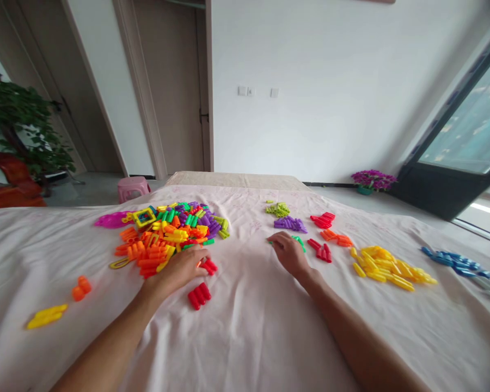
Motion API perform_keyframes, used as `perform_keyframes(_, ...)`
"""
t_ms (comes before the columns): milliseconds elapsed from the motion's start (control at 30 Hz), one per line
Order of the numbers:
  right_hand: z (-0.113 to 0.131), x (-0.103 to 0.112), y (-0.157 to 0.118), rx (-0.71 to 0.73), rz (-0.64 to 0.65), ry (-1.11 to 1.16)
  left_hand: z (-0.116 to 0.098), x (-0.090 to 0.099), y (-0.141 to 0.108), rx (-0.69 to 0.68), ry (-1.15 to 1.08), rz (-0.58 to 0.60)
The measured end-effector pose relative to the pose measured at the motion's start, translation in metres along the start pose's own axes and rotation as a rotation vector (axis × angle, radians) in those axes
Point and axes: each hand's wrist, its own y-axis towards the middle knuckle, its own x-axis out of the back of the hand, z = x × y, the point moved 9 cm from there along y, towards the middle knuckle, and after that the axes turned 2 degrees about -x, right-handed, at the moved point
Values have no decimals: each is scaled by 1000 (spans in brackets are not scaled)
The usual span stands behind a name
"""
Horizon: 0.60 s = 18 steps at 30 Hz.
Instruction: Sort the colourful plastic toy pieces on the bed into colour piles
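A mixed heap of coloured plastic pieces (171,228) lies left of centre on a pale cloth (245,305). My left hand (183,267) is at the heap's near edge, fingers curled over red pieces (209,265); its grip is partly hidden. More red pieces (199,295) lie just nearer. My right hand (288,250) is closed over green pieces (299,242), which show beside its fingers. Purple pieces (291,224) lie beyond it, light green ones (278,209) farther back. Right of this hand are red pieces (322,250), orange ones (337,238) and a yellow pile (386,267).
Blue pieces (457,261) lie at the far right. Yellow pieces (47,316) and orange ones (81,288) sit at the left. Behind the cloth-covered surface are a pink stool (133,188), a leafy plant (20,120) and purple flowers (373,179).
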Motion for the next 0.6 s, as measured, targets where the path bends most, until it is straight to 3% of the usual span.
perform_keyframes(67,34,-23,-7,86,135,50,2,4,7,-26,-51,-132)
perform_keyframes(167,93,-50,-24,277,331,99,8,33,6,-81,-39,-399)
perform_keyframes(300,161,-67,-52,520,516,85,15,77,-14,-41,329,-686)
perform_keyframes(367,185,-72,-65,621,581,53,22,86,-22,41,502,-731)
perform_keyframes(467,203,-80,-80,751,639,7,46,84,-27,171,608,-748)
perform_keyframes(600,199,-87,-83,792,633,-20,86,59,-14,192,532,-581)
